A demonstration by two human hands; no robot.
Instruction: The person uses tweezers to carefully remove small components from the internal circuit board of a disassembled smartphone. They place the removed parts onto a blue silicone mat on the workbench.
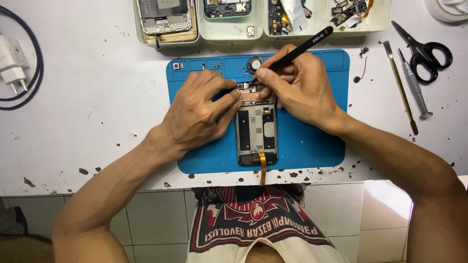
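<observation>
Opened phone (256,130) lies face-down mid blue mat (312,141), orange flex hanging off the near edge. Left hand (197,112) fingers curled, pinching the phone's top-left edge. Right hand (300,85) closed round black tweezers (297,48), tips on the top board. Scissors (425,51) well right

- Both bare forearms reach in from the lower corners and meet near the middle.
- The left hand (195,109) lies palm down, knuckles up, its fingers (229,100) bent and pressing downward at the tips.
- The right hand (300,85) is curled in a pen-like pinch (thumb against forefinger), wrist angled to the right.
</observation>
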